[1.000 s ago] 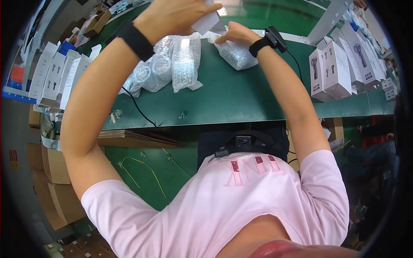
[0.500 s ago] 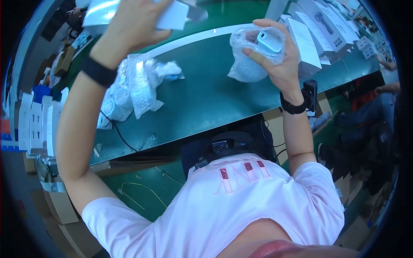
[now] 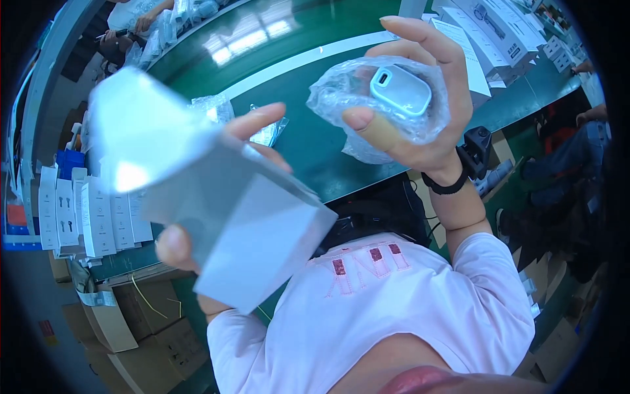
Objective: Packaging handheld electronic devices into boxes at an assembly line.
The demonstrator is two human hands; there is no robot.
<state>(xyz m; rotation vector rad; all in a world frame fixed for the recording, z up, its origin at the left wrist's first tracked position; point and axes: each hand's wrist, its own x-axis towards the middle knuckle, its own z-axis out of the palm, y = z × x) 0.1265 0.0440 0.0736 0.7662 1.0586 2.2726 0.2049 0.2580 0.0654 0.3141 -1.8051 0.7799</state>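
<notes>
My left hand (image 3: 259,125) grips a white box (image 3: 262,243), its fingers and thumb on opposite sides. The box is tilted close in front of my chest, and motion blurs its far end. Raised over the table, my right hand (image 3: 457,92) holds a clear bubble-wrap bag (image 3: 335,88) between thumb and fingers. Inside the bag's mouth shows a small rounded device (image 3: 401,92), pale with a light-blue rim and a dark slot at one end. Behind the white box, partly hidden, lie bubble-wrapped items (image 3: 213,106) on the green table (image 3: 341,180).
A row of white boxes (image 3: 98,220) stands at the left table edge. More white boxes (image 3: 502,39) are stacked at the far right. Cardboard boxes (image 3: 157,348) lie below on the left. Another person's arm (image 3: 154,14) shows at the upper left; a person in dark trousers is at the right.
My left hand has brought the white box from the far side of the table towards my chest and turned it. My right hand has tilted the bag, showing more of the device.
</notes>
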